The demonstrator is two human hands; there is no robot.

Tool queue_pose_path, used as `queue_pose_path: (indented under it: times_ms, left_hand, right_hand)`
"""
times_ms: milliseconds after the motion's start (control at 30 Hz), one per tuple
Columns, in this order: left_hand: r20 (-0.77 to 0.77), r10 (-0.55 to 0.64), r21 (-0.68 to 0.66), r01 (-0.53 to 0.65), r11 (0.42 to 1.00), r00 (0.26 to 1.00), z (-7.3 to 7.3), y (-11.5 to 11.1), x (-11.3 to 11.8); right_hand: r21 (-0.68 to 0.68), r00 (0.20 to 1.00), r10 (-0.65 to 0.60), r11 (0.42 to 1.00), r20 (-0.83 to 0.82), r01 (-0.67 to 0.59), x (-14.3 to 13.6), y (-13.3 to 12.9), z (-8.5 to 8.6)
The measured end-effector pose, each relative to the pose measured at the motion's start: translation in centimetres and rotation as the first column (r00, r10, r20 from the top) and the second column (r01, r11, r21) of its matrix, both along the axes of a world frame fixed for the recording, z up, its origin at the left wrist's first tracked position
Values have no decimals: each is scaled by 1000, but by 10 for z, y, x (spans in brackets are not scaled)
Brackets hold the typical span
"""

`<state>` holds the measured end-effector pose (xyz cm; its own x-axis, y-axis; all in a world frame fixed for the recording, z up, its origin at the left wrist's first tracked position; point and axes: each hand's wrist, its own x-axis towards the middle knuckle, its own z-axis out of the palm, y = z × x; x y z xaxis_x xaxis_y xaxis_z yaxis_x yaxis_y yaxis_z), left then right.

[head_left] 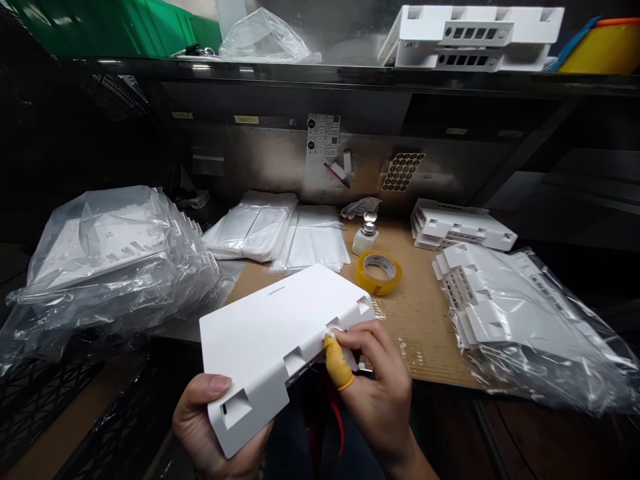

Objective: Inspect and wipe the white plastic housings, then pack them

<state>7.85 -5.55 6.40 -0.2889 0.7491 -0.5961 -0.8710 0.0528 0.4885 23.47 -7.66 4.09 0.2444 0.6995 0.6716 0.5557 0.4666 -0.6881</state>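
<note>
A white plastic router housing [270, 327] marked HUAWEI is held tilted above the front edge of the bench. My left hand [215, 413] grips its near left corner, thumb on top and fingers underneath. At the notched long edge, my right hand [375, 373] pinches a small white cloth [350, 357] against the housing. A yellow finger cot [339, 367] covers one digit of that hand. Most of the cloth is hidden behind the fingers.
Bagged white housings [115, 247] lie left, with more bagged housings [500, 300] right. Flat plastic bags [255, 227], a pump bottle [366, 237] and a yellow tape roll [380, 272] stand behind the work. Overhead, a shelf [320, 77] carries stacked housings [475, 37] and a green bin [110, 27].
</note>
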Motion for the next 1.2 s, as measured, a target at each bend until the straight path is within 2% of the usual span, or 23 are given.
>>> queue_pose_path:
  times_ms: [67, 133, 233, 300, 433, 533, 733, 867, 1000, 1100, 1200]
  left_hand:
    - [-3, -5, -4, 5, 1000, 1000, -1, 1, 1]
    - [-18, -30, 12, 31, 999, 999, -3, 2, 2]
    - [-27, -100, 83, 102, 991, 995, -6, 2, 3]
    - [-26, -105, 114, 107, 988, 994, -8, 1, 4]
    - [-52, -56, 162, 64, 985, 997, -12, -2, 7]
    - [-73, -61, 218, 76, 973, 995, -14, -5, 10]
    - [-149, -49, 333, 96, 938, 988, -15, -12, 11]
    - [-187, -33, 400, 106, 911, 982, -14, -14, 13]
    - [-177, 13, 453, 69, 889, 984, -6, -12, 19]
    - [-180, -2, 461, 87, 883, 984, 0, -11, 22]
    - [-228, -68, 408, 159, 899, 971, -3, -14, 21]
  right_hand:
    - [6, 1000, 15, 1000, 7, -15, -4, -2, 1]
    - [3, 996, 89, 996, -15, -89, -11, -5, 1]
    - [-36, 965, 228, 971, -126, -235, -19, -10, 2]
    - [-57, 945, 265, 958, -191, -281, -20, -12, 5]
    - [-60, 954, 253, 962, -161, -265, -17, -15, 7]
    - [-42, 964, 251, 966, -93, -255, -20, -16, 5]
    - [42, 984, 167, 985, 59, -170, -28, -14, 0]
    - [61, 981, 191, 980, 24, -192, -26, -14, 2]
    - [-34, 971, 238, 971, 13, -237, -22, -16, 4]
    - [-22, 976, 217, 976, 1, -217, -22, -18, 3]
    - [17, 979, 203, 979, -1, -203, -23, -19, 1]
